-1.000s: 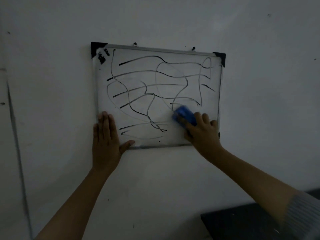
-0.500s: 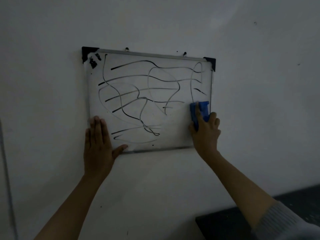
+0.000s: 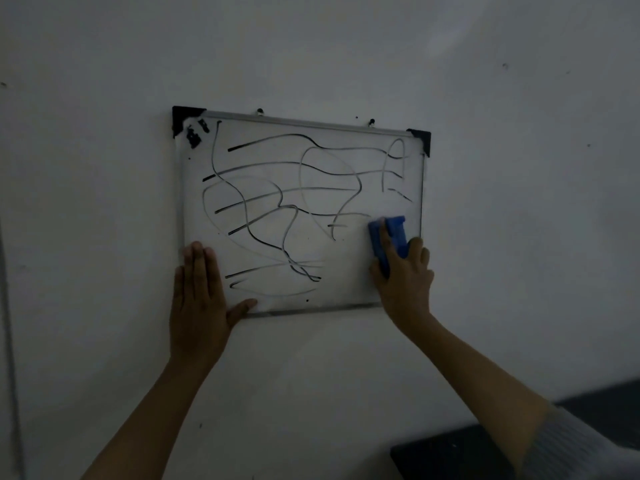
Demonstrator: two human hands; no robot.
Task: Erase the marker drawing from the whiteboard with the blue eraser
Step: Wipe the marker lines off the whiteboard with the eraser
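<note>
Arms reached up from the bottom of the view toward a whiteboard (image 3: 346, 233) hung on a pale wall (image 3: 519, 237). The left hand (image 3: 199, 299) lay flat against the board's lower left corner, palm down, 4 fingers (image 3: 197, 261) straight and close together pointing up, thumb spread out to the right along the bottom frame. It gripped nothing; it only pressed against the board and wall.

The right hand (image 3: 405, 275), forearm bare with a grey sleeve (image 3: 581, 448) pushed back near the elbow, was raised at the board's lower right. Its fingers were curled around the blue eraser (image 3: 389, 237), the thumb on the eraser's left side and the other fingers over its back and right side, so the top of the eraser stood out above the fingertips. The eraser sat upright against the board, close to the right frame.

Black marker drawing (image 3: 277, 209), a tangle of wavy lines, covered most of the board to the left of and above the eraser. The area just below and around the eraser looked clean. Light was dim.
</note>
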